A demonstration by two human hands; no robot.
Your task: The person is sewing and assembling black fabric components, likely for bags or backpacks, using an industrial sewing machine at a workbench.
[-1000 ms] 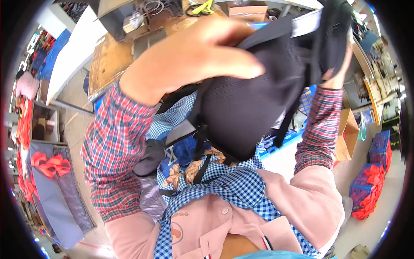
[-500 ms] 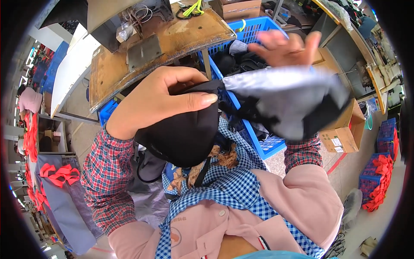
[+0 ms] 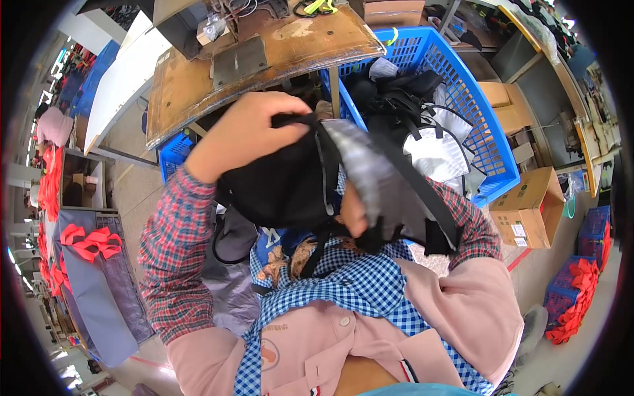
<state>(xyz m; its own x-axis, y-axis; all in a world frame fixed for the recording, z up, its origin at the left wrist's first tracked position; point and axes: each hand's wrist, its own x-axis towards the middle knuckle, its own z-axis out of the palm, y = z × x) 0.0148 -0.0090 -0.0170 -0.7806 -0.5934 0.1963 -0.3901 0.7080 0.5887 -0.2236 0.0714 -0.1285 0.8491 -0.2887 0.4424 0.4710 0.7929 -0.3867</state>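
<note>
A black fabric bag [image 3: 277,185] with a zipper and a lighter grey, blurred flap [image 3: 360,158] hangs between my hands, above my lap. My left hand [image 3: 254,132] is closed on the bag’s upper edge, thumb across the black fabric. My right hand [image 3: 351,212] is mostly covered by the flap; a few fingertips show below it, pressed against the bag. Under the bag is my blue checked apron [image 3: 337,290], with grey fabric [image 3: 234,290] beside it at my left.
A worn wooden bench [image 3: 178,99] stands ahead, beside a blue basket [image 3: 489,138] of black and white bag pieces. An open cardboard box [image 3: 528,211] and red-topped crates [image 3: 568,290] are at right. Red straps [image 3: 89,244] lie on a left-hand rack. A person [image 3: 56,125] works far left.
The bag was raised high, then swung lower with its lining flashing out. My right hand left its raised, spread position and is now down at the bag, while my left hand keeps hold.
</note>
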